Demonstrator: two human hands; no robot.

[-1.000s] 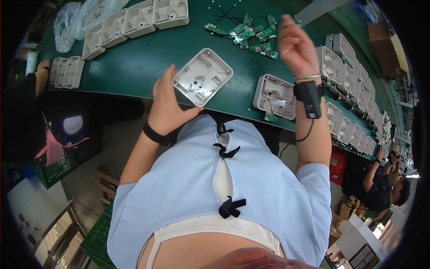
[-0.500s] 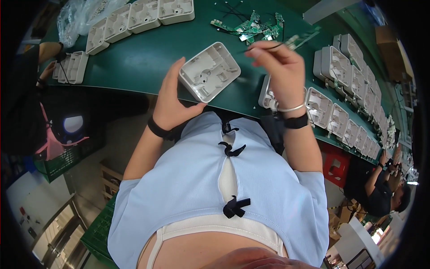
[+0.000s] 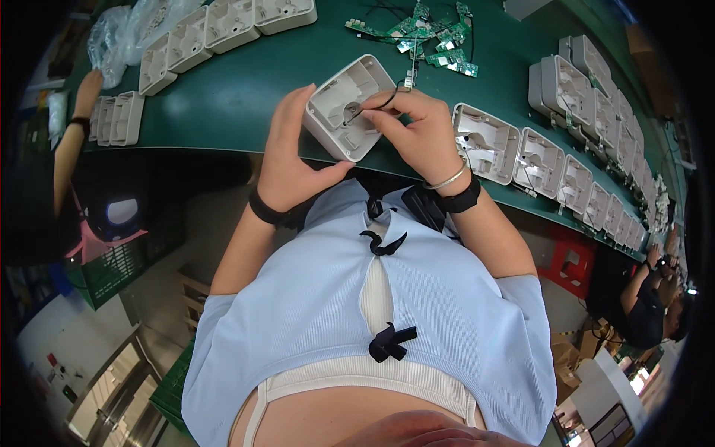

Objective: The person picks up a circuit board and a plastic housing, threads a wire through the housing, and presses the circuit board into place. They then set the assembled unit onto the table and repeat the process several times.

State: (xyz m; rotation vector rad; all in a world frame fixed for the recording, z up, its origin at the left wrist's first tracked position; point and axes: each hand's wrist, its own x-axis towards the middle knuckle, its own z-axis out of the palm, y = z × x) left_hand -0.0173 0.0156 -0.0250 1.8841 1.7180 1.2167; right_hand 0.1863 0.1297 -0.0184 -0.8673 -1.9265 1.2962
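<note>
The left hand grasps an off-white, open rectangular plastic box; the right hand pinches a thin black wire over it.

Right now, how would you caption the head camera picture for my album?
Left hand holds a pale plastic housing while the right hand pinches a black wire over it.

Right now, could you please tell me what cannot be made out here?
Head view:
White housing: underside, hidden by its own body.
Black wire: pinched part, covered by the right hand.
Uppermost housings: partly cut off by the upper edge.
Distant white parts: too small to tell apart.
</note>
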